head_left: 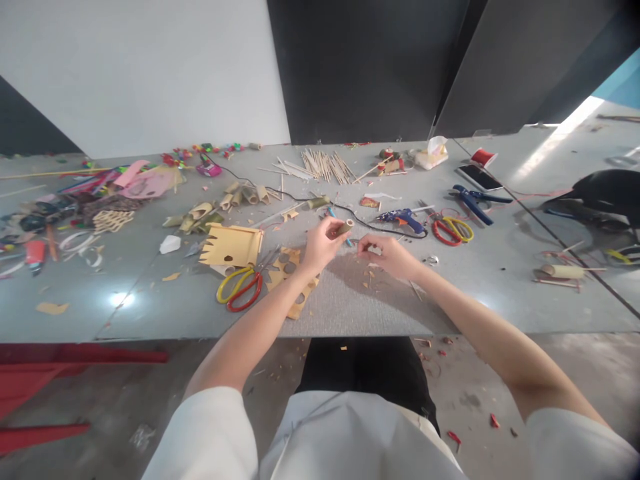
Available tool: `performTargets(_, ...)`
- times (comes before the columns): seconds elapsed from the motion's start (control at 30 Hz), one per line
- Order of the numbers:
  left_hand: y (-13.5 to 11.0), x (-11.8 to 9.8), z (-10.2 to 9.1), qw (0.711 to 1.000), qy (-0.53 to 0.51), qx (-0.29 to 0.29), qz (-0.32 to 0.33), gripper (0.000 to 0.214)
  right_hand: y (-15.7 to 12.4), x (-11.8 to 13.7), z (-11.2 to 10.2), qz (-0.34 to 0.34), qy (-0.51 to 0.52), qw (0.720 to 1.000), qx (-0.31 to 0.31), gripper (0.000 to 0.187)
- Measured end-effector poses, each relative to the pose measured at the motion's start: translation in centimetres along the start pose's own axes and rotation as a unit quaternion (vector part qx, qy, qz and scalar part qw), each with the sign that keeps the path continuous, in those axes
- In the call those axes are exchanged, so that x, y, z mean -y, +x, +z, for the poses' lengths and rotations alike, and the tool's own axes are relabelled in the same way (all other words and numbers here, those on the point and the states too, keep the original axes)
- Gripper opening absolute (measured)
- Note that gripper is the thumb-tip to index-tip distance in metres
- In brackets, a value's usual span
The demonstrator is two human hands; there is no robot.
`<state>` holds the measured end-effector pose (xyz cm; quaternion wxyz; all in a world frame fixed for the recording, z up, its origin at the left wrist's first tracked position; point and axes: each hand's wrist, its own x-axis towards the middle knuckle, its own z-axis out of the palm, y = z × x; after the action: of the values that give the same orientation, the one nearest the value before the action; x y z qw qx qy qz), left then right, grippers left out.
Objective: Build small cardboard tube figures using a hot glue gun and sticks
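While the left hand point(321, 245) pinches a tilted, hollow bamboo tube point(346, 227) over the grey table point(360, 303), inward from its near edge, the right hand point(387, 256) curls just beside it, half closed; whether it grips anything, I cannot tell. Any lettering on the red packet point(370, 202) is too small to read.

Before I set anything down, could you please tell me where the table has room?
A nearly bare patch lies between the right forearm, pliers and far-right bamboo roll. Another lies left of the scissors beside the yellow board, with a few scraps. It's crowded around the sticks, glue gun and bamboo pieces.
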<state>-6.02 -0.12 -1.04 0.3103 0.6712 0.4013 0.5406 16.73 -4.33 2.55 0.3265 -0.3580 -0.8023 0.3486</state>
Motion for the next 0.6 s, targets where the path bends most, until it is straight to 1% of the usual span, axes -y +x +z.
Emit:
performTargets(0.13,-0.15,0.04,0.27,0.999,-0.024,0.038,0.01,0.043,0.26,-0.39,-0.97,0.034,0.073,0.993,-0.086,0.032)
performTargets(0.27,-0.39,0.12,0.54,0.996,-0.038,0.078,0.025,0.037,0.47,-0.82,-1.19,0.047,0.177,0.973,-0.138,0.042)
performTargets(0.33,-0.48,0.17,0.6,0.994,-0.044,0.093,0.033,0.033,0.51,-0.86,-1.18,0.052,0.21,0.965,-0.149,0.045)
performTargets(0.47,-0.55,0.08,0.56,0.992,-0.043,0.117,0.036,0.031,0.51,-0.66,-1.18,0.061,0.246,0.955,-0.156,0.048)
performTargets(0.6,-0.63,-0.31,0.51,0.99,-0.04,0.135,0.028,0.031,0.5,-0.52,-1.19,0.061,0.251,0.954,-0.152,0.048)
